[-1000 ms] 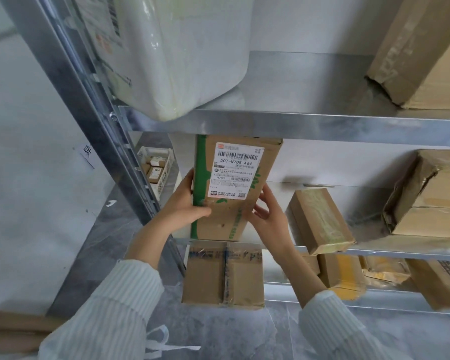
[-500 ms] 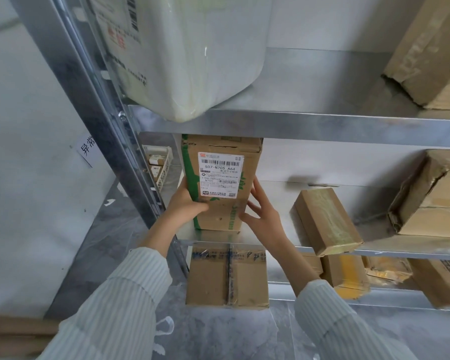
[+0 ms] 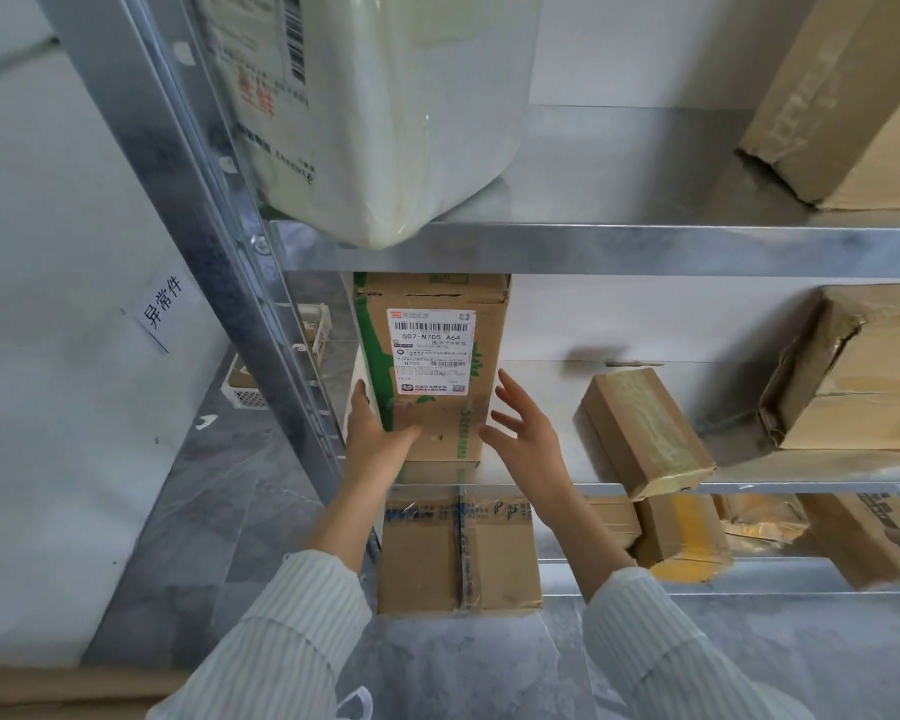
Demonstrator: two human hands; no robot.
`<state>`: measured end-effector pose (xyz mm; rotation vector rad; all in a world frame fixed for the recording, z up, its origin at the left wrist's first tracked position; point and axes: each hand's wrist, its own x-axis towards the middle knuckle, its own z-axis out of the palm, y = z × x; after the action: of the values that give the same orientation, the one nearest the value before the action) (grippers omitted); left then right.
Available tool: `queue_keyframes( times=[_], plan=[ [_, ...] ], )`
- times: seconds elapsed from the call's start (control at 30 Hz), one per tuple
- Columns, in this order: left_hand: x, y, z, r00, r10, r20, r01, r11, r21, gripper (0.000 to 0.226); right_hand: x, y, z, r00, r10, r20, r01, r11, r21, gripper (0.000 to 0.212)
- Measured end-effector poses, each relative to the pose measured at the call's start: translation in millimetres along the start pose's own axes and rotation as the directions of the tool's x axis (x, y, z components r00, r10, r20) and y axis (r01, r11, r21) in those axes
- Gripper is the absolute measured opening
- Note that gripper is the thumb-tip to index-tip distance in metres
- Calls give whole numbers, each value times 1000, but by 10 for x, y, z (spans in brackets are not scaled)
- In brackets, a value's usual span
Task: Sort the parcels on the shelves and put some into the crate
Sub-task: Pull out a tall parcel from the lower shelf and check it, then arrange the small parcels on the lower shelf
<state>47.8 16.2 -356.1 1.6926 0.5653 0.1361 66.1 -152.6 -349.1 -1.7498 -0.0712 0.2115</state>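
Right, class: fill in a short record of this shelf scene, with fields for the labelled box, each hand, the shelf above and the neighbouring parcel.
Labelled box: upright on the middle shelf, at its left end
Left hand: holds the box's lower left corner, thumb on the front
Right hand: open, fingers spread by the box's right side; contact unclear
Upper shelf: white parcel overhangs its front edge
Neighbour: small taped box lies to the right, apart

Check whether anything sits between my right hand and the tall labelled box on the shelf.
Nothing visible does: the right hand hovers open just beside the labelled box, with only a bare gap between them.
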Motion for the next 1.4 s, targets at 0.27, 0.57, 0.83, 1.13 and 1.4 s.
queue_keyframes(
  times=[0.27, 0.57, 0.83, 1.13, 1.4],
  plan=[
    [-262, -69, 262, 973, -180, -147, 135, 953, -272, 78, -108, -21, -91, 999, 10, -36, -8, 999, 37, 66],
    [-381, -46, 776, 890, -321, -324, 175, 896, -408, 42, -230, 94, -582, 996, 21, -88, -19, 1000, 18, 49],
    [-650, 31, 1592, 925, -282, -254, 196, 929, -315, 26, -223, 389, -1350, 995, 52, -84, -52, 999, 7, 35],
    [-877, 141, 2420, 944, -242, -223, 218, 968, -128, 25, -87, 638, -2215, 996, 70, -52, -68, 997, 32, 30],
    [-1051, 250, 3060, 983, -105, -148, 121, 987, 102, 44, -1, 902, -2713, 984, 110, -140, -98, 991, 89, 25]
  ],
)
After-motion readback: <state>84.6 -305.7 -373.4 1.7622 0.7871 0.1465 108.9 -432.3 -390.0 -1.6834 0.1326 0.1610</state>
